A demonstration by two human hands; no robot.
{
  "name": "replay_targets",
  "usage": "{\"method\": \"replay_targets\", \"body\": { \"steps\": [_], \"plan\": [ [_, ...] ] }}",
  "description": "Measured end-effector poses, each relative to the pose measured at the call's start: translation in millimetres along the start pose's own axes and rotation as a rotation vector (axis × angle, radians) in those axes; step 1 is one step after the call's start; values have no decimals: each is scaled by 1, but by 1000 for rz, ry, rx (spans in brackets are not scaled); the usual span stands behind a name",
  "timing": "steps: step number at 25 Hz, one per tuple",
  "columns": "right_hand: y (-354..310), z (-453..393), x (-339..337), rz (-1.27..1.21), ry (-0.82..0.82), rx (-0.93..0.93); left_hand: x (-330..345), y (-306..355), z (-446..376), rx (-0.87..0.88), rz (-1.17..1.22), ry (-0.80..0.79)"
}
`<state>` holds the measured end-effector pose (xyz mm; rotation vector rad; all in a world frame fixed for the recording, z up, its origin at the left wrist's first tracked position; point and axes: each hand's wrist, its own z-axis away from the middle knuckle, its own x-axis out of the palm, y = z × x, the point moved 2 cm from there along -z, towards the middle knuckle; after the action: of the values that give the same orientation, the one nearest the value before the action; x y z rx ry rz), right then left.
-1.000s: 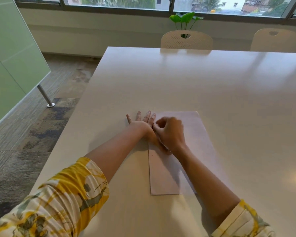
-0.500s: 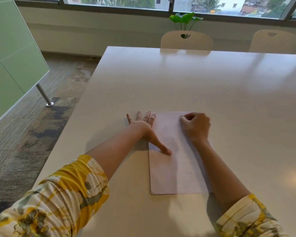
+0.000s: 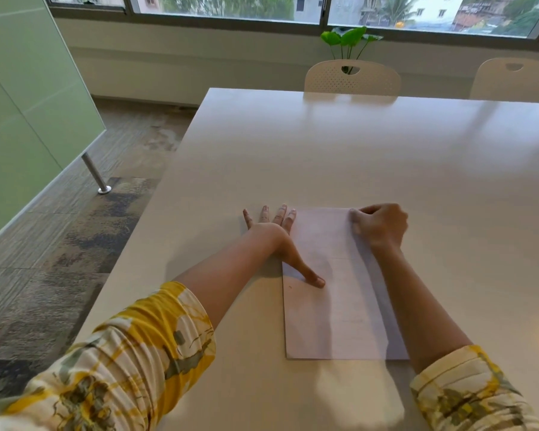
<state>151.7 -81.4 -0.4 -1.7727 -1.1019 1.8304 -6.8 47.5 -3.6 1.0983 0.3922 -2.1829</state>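
A pale sheet of paper [image 3: 333, 306] lies lengthwise on the white table [image 3: 355, 157], with a darker strip along its right side. My left hand [image 3: 274, 234] lies flat beside the paper's far left corner, fingers spread on the table and thumb stretched back, pressing the sheet's left part. My right hand [image 3: 380, 227] sits on the paper's far right corner with its fingers curled, thumb and fingertips pinching the far edge. My right forearm hides part of the sheet's right side.
Two cream chairs [image 3: 352, 77] [image 3: 514, 79] stand at the table's far edge, with a green plant [image 3: 349, 38] behind them under the windows. A green glass partition [image 3: 22, 104] on a metal foot [image 3: 95, 174] stands on the carpet to the left.
My right hand has slid from beside my left hand along the paper's far edge to its right corner. My left hand has stayed put, and its thumb now shows.
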Motion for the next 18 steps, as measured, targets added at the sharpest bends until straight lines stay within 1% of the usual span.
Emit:
{"method": "replay_targets", "body": {
  "steps": [1,2,4,5,6,8,9,10,11,13,14,15,18],
  "plan": [
    [-7,5,8,7,-13,-32,-1,1,-1,-1,-4,1],
    [-18,17,24,-26,-63,-104,-1,1,-1,-1,-12,3],
    [-29,44,52,-87,-224,-222,0,3,-3,5,-35,7],
    [-27,43,52,-110,-222,-219,0,2,-4,6,-38,7],
    [-21,33,42,-115,-179,-153,0,1,-4,5,-32,2],
    [-3,3,16,-75,-40,-11,0,0,-3,0,-13,-2],
    [-1,-3,8,-42,6,29,0,0,-2,-1,-11,-1],
    [-4,-2,10,-19,10,18,-1,0,-3,-1,-14,-2],
    [-13,7,20,-30,-24,-40,-2,1,-4,-2,-18,-4],
    [-30,36,49,-75,-162,-207,-1,2,-5,-2,-33,-6],
    [-31,43,54,-103,-182,-245,-1,2,-5,-1,-39,-9],
    [-27,38,51,-123,-149,-220,-1,2,-6,-3,-38,-14],
    [-3,1,17,-82,26,-23,-1,1,-4,-17,-23,-26]
  ]
}}
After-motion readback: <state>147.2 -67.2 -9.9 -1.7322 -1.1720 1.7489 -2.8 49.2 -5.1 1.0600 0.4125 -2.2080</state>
